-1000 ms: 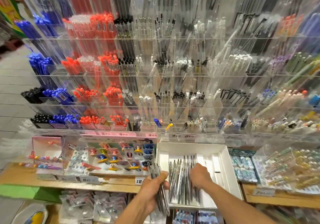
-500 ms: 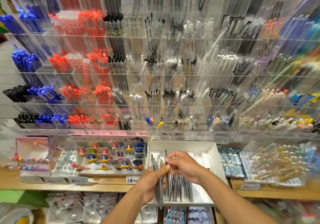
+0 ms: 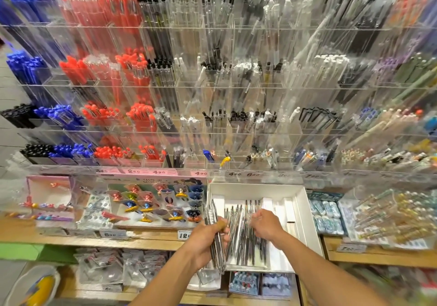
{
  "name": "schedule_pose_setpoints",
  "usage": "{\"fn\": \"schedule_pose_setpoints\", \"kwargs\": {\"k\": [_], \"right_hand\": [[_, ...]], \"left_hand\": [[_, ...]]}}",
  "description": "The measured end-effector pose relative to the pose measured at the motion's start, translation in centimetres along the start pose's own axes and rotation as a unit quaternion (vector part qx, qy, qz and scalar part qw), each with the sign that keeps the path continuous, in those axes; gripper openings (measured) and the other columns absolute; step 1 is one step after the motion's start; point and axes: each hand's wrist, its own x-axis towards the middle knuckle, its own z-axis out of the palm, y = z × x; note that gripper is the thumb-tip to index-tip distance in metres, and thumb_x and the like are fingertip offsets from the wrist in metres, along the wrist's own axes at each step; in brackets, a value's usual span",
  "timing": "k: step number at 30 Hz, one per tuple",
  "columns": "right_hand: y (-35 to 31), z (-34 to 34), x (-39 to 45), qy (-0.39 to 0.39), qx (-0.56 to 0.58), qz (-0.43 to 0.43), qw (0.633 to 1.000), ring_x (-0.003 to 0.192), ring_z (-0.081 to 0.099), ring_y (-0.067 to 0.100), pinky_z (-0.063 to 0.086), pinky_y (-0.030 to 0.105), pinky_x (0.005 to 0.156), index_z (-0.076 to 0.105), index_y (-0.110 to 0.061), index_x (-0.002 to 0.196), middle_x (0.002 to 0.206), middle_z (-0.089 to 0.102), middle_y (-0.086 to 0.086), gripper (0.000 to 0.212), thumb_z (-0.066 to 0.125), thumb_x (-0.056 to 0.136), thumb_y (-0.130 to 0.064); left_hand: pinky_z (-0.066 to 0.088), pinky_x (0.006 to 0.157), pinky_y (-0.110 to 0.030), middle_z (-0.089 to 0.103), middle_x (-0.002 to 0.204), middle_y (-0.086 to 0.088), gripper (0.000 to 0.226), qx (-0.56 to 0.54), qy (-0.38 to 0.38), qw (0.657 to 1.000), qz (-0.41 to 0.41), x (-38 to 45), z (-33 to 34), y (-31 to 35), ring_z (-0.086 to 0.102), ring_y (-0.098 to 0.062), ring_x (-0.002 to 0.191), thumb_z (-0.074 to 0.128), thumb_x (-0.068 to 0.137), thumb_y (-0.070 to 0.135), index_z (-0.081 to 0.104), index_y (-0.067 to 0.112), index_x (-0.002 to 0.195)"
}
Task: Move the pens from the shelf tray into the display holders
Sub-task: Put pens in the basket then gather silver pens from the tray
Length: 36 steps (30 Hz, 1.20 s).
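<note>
A white shelf tray [image 3: 305, 213] sits on the wooden shelf with several slim silver-and-black pens [image 3: 246, 237] lying lengthwise in it. My left hand [image 3: 205, 241] is closed around a bundle of the same pens [image 3: 212, 220] at the tray's left edge, tips pointing up. My right hand [image 3: 266, 226] reaches down into the tray over the loose pens, fingers curled among them; whether it grips any is hidden. Above rise rows of clear acrylic display holders [image 3: 236, 125] filled with pens, some compartments near the middle partly empty.
Left of the tray stands a box of small colourful figurines [image 3: 160, 201]. Blue packets [image 3: 328, 215] and gold-and-green pens [image 3: 397, 213] lie to the right. Price labels [image 3: 243, 174] line the holder rail. A lower shelf holds bagged items [image 3: 111, 270].
My right hand left the bundle in my left hand and went back down into the tray. The left hand still holds its bundle. The view shifted closer.
</note>
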Motion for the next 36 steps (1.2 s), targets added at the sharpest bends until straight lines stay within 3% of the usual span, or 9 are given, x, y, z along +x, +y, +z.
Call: {"fn": "schedule_pose_setpoints", "kwargs": {"k": [2,4,14,17,19,23,27,31,36], "right_hand": [[1.0,0.7,0.3,-0.017,-0.064,-0.017,0.998,0.066,0.058,0.018,0.055,0.030,0.079,0.060,0.007,0.091,0.092,0.061,0.017,0.027,0.060,0.096,-0.020],[1.0,1.3,0.4,-0.022,-0.109,-0.034,0.993,0.069,0.059,0.024,0.053,0.035,0.088,0.053,-0.006,0.071,0.074,0.053,0.014,0.032,0.058,0.097,-0.025],[0.2,3.1,0.8,-0.010,-0.207,-0.018,0.978,0.052,0.050,0.014,0.050,0.025,0.057,0.046,-0.015,0.064,0.062,0.050,-0.001,0.040,0.051,0.101,-0.027],[-0.7,1.4,-0.1,-0.037,-0.140,-0.062,0.988,0.057,0.061,0.025,0.057,0.033,0.070,0.041,-0.016,0.059,0.057,0.048,0.004,0.044,0.047,0.102,-0.024],[-1.9,0.0,-0.9,-0.040,-0.062,-0.080,0.994,0.058,0.066,0.018,0.054,0.026,0.061,0.047,-0.015,0.066,0.061,0.057,0.006,0.034,0.049,0.099,-0.019],[-4.9,-1.9,-2.6,-0.127,0.146,-0.081,0.978,0.058,0.063,0.016,0.049,0.027,0.057,0.055,-0.007,0.094,0.067,0.066,0.008,0.007,0.056,0.096,-0.013],[-7.1,-1.8,-4.0,-0.182,0.200,-0.120,0.955,0.058,0.062,0.016,0.051,0.027,0.057,0.059,-0.008,0.091,0.065,0.067,0.003,0.005,0.062,0.094,-0.011],[-7.4,-1.2,-3.8,-0.176,0.215,-0.139,0.951,0.059,0.060,0.009,0.050,0.024,0.057,0.063,-0.009,0.087,0.065,0.064,-0.004,0.015,0.070,0.090,-0.022],[-4.1,-1.1,-1.2,-0.047,0.073,-0.072,0.994,0.063,0.066,0.013,0.057,0.030,0.064,0.064,-0.011,0.091,0.087,0.069,0.004,0.015,0.061,0.095,-0.026]], "left_hand": [[0.052,0.049,-0.028,0.064,0.070,-0.008,0.018,0.013,0.020,1.000,0.008,0.4,-0.2,0.0,0.057,-0.017,0.054,0.067,0.091,0.010,0.057,0.004,0.104],[0.051,0.049,-0.029,0.064,0.070,-0.008,0.020,0.019,0.031,0.999,0.012,0.7,-0.3,0.1,0.057,-0.017,0.055,0.068,0.092,0.010,0.055,0.005,0.107],[0.051,0.053,-0.029,0.064,0.075,-0.008,0.020,0.046,0.042,0.998,0.003,1.6,-0.2,0.0,0.058,-0.017,0.058,0.069,0.090,0.011,0.063,0.001,0.106],[0.052,0.054,-0.030,0.067,0.076,-0.009,0.022,0.042,0.039,0.998,0.001,1.7,-0.1,0.0,0.059,-0.017,0.059,0.069,0.090,0.008,0.062,-0.001,0.109],[0.052,0.053,-0.029,0.069,0.077,-0.010,0.032,0.039,0.040,0.998,0.001,1.7,0.1,0.1,0.060,-0.017,0.058,0.072,0.087,0.007,0.060,-0.003,0.115],[0.053,0.054,-0.030,0.071,0.081,-0.011,0.082,0.058,0.031,0.998,0.015,1.8,0.7,0.1,0.060,-0.018,0.061,0.084,0.070,0.019,0.045,-0.005,0.137],[0.054,0.088,-0.046,0.063,0.126,-0.021,0.118,0.077,0.014,0.996,0.042,2.0,1.2,0.0,0.063,-0.030,0.104,0.092,0.060,0.032,0.025,0.003,0.152],[0.052,0.054,-0.030,0.071,0.087,-0.011,0.083,0.052,-0.017,0.998,0.031,1.5,1.8,0.3,0.055,-0.015,0.061,0.088,0.062,0.024,0.049,-0.001,0.131],[0.050,0.049,-0.028,0.064,0.064,-0.003,0.069,0.023,0.022,0.999,0.024,1.5,1.1,0.5,0.053,-0.013,0.053,0.083,0.069,0.019,0.047,-0.001,0.125]]}}
